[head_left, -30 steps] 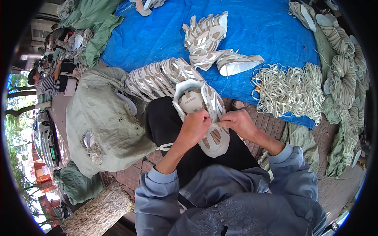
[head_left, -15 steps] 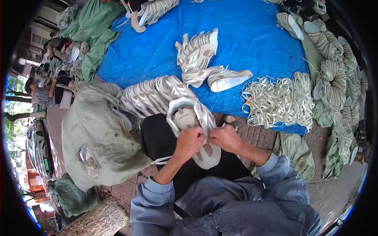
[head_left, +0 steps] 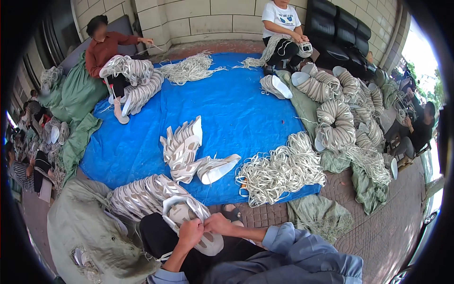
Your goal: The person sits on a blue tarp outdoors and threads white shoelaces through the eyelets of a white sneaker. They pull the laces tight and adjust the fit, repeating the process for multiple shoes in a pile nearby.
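Observation:
A white and beige sneaker upper point(head_left: 210, 245) lies over my dark-trousered knee, its toe toward me and its opening facing away. My left hand point(head_left: 191, 233) is closed at the lacing edge, fingers pinched together. My right hand point(head_left: 218, 223) meets it there from the other side, also closed. Any lace between the fingers is too small to make out. Touching the shoe on the far left is a long row of nested sneaker uppers point(head_left: 146, 195). Beyond my hands, a smaller stack of uppers point(head_left: 182, 149) rests on the blue tarp point(head_left: 236, 99).
A heap of white laces point(head_left: 283, 173) covers the tarp's near right corner. A grey-green sack point(head_left: 90, 232) bulges at my left. Bundled uppers point(head_left: 336, 118) pile up on the right. One person point(head_left: 106, 52) sits at the far left, another point(head_left: 283, 28) at the back.
The view has swung up and to the right, bringing the far wall and seated people into sight. Both hands remain closed together at the sneaker's lacing edge.

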Action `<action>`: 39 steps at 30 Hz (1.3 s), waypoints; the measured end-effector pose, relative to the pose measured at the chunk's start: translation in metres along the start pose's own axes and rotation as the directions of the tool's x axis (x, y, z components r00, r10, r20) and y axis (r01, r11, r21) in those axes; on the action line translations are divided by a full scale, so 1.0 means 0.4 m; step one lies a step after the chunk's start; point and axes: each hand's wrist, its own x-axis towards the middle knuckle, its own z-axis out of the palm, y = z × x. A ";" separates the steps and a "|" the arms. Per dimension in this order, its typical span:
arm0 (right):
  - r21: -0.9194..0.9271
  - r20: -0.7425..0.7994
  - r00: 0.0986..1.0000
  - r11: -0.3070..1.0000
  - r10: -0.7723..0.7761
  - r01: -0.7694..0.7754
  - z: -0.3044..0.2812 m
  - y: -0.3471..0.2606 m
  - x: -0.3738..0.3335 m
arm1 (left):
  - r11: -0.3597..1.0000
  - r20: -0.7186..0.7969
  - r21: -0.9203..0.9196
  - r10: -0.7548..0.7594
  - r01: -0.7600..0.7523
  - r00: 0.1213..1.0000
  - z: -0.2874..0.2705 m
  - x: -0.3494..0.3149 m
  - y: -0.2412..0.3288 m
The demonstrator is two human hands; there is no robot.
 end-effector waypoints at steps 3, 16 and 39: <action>-0.402 -0.015 0.977 0.896 -0.212 0.188 -0.004 -0.003 -0.001 | 0.994 -0.009 0.032 0.103 -0.103 0.995 0.003 -0.002 -0.013; -0.328 -0.125 0.932 0.901 -0.341 0.286 -0.016 0.012 -0.022 | 0.983 0.066 -0.171 -0.063 0.073 0.996 -0.026 -0.011 0.052; -0.508 0.365 0.734 0.538 -0.572 0.673 -0.106 -0.003 0.095 | 0.999 0.076 0.029 0.029 -0.031 0.997 -0.016 -0.006 0.014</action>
